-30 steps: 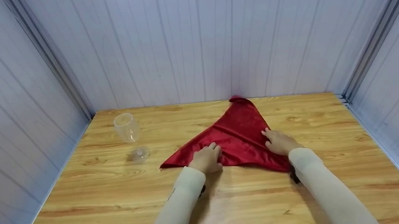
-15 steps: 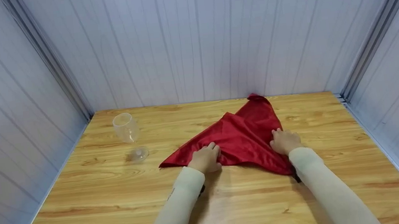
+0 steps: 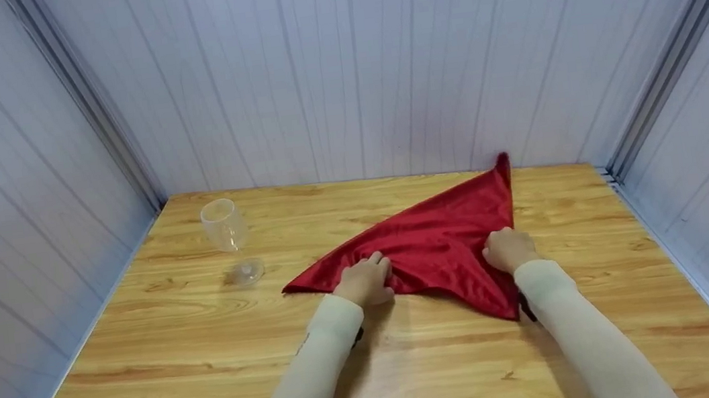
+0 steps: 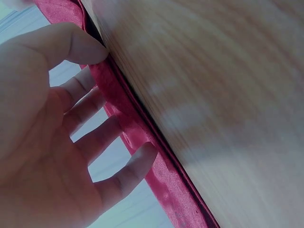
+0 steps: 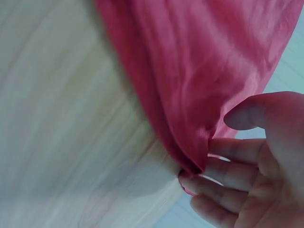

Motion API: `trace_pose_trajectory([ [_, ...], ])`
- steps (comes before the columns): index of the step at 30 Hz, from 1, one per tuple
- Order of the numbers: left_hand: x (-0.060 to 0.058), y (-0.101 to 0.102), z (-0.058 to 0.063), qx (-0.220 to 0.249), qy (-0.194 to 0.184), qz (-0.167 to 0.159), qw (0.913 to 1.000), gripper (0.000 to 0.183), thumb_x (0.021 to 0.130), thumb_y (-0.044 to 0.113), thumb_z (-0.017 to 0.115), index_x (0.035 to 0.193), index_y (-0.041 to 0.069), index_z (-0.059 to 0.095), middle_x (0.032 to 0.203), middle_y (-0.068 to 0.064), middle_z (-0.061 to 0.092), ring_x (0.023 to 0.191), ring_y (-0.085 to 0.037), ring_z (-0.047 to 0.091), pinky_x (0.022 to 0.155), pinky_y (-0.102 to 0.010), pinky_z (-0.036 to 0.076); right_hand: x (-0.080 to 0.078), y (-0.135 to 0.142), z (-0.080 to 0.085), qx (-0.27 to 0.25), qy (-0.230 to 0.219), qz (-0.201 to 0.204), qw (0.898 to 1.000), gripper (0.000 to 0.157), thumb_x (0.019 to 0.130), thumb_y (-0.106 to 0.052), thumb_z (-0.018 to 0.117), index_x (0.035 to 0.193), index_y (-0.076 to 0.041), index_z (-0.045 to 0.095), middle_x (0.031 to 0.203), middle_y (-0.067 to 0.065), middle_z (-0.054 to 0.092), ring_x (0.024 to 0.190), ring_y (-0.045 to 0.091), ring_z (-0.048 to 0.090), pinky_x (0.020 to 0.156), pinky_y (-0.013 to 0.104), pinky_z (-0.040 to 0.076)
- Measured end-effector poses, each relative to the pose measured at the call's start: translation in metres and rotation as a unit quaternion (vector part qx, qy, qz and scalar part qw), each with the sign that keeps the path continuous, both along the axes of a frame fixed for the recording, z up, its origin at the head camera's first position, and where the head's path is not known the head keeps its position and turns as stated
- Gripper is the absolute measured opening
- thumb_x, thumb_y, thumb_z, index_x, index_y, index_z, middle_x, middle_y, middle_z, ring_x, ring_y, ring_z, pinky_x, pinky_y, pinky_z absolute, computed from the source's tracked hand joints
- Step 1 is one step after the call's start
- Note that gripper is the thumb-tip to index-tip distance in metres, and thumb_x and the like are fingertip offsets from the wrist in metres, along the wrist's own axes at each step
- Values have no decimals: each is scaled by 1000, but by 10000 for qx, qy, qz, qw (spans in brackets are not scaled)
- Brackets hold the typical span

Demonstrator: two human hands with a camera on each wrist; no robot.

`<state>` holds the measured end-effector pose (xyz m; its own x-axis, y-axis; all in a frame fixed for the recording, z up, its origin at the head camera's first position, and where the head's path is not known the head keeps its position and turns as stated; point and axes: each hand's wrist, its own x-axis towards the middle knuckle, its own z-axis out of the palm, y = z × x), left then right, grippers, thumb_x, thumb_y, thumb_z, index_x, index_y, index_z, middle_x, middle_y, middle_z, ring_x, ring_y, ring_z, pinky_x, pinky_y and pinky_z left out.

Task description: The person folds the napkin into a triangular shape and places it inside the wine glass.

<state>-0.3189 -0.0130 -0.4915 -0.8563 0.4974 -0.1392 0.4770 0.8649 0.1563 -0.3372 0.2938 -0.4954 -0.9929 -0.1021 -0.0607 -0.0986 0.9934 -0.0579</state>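
A red satin-like cloth, folded into a rough triangle, lies on the wooden table with its tip raised at the back wall. My left hand rests on its near edge; in the left wrist view the thumb touches that edge and the relaxed fingers spread over the fabric. At the right side, my right hand has its fingers bent into the cloth and grips a gathered part. Wrinkles run toward the fingertips in the right wrist view, with the thumb close to the fabric and some fingertips hidden.
A clear stemmed wine glass stands left of the cloth on the wooden table. White panel walls enclose the table at the back and both sides.
The cloth's far tip has shifted right along the back wall, and its near right corner has come closer. My right hand moved slightly right, its fingers bending in; the left stayed put.
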Motion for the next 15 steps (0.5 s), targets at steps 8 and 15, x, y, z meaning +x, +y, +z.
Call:
trace_pose_trajectory([
  [8, -1, 1, 3, 86, -82, 152, 9998, 21, 98, 35, 58, 96, 15, 53, 109, 0, 50, 100, -22, 57, 85, -50, 49, 4, 2, 5, -342, 173, 167, 9991, 27, 92, -7, 55, 67, -1, 61, 75, 20, 64, 63, 26, 55, 61, 47, 52],
  [15, 2, 1, 2, -70, 64, 193, 9998, 36, 102, 49, 50, 102, 13, 56, 122, -2, 51, 108, -25, 59, 88, -50, 50, 5, 0, 4, -173, 188, 154, 9996, 24, 90, -6, 55, 70, 2, 66, 80, 25, 67, 68, 33, 65, 63, 51, 55],
])
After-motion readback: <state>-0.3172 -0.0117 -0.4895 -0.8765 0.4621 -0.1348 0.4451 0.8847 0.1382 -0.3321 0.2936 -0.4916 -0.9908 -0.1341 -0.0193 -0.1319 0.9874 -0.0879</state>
